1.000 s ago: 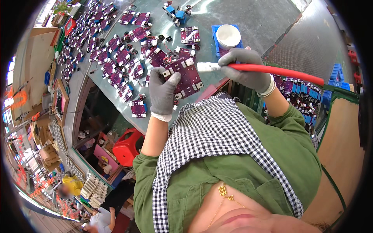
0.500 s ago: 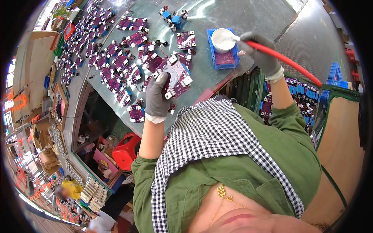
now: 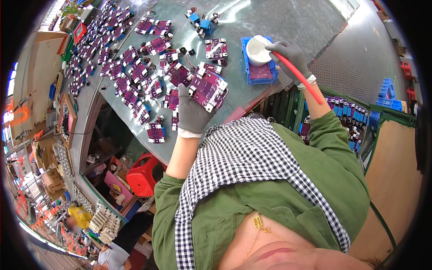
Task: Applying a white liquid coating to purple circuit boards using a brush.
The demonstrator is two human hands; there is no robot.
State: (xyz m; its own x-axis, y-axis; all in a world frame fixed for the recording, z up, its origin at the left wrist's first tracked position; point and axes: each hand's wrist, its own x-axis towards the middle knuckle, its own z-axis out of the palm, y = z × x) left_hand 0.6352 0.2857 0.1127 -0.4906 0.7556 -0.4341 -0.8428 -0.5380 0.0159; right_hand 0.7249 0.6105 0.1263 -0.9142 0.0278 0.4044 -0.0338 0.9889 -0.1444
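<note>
My gloved left hand [image 3: 192, 111] is closed on the edge of a purple circuit board [image 3: 208, 91] with white connectors, holding it above the near edge of the table. My right hand [image 3: 290, 57], also in a grey glove, grips a brush with a long red handle [image 3: 298, 74]. The handle slants down over my right wrist. The brush's tip is at the mouth of a white tub [image 3: 257, 54]; I cannot make out the bristles. Under the tub is a small blue plastic tray [image 3: 262, 81].
Many more purple boards [image 3: 135, 69] lie across the left of the green table [image 3: 234, 96]. One board with blue parts [image 3: 200, 22] sits farther back. Boards fill a rack [image 3: 348, 112] beside my right arm. A red stool [image 3: 146, 175] stands at lower left, and other people are farther off.
The board in my left hand has turned from a tilted, shiny view to show its purple face. The brush handle has swung from pointing right to pointing down toward my forearm.
</note>
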